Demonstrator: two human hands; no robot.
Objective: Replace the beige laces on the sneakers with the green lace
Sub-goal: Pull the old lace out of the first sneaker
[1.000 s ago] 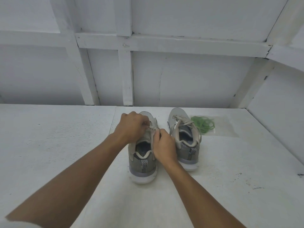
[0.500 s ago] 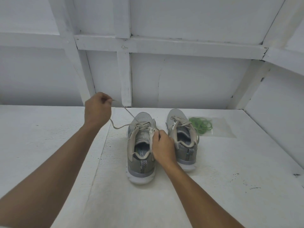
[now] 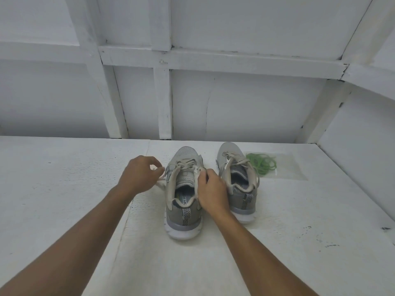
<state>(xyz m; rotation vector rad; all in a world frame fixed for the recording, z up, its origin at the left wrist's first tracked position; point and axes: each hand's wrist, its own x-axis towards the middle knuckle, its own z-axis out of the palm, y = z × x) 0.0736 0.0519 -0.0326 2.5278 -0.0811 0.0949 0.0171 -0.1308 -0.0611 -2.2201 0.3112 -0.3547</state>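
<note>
A person is working on the first sneaker (image 3: 183, 201), which is standing upright on a white table (image 3: 64, 189) with its heel pointing toward the camera. The right hand (image 3: 210, 189) is gripping this sneaker near the top of its eyelet row, with thumb and fingertips pinching closed on the edge of the upper. The left hand (image 3: 140, 175) is hovering just beside the sneaker's opposite flank. Its fingers are curling in around a loose run of the beige lace (image 3: 160, 183), and the strand is showing between thumb and fingers and trailing down to the table under the hand. The rest of that lace is crossing the eyelets nearer the sneaker's toe.

The second sneaker (image 3: 237, 182) is standing just beside the first on the right hand's side, parallel to it and laced up. The green lace (image 3: 261, 164) is lying coiled inside a clear plastic bag (image 3: 288, 169) flat on the table, past the second sneaker and about level with the first sneaker's toe. Beyond the first sneaker's toe a white panelled wall (image 3: 235, 103) is rising from the back of the table
</note>
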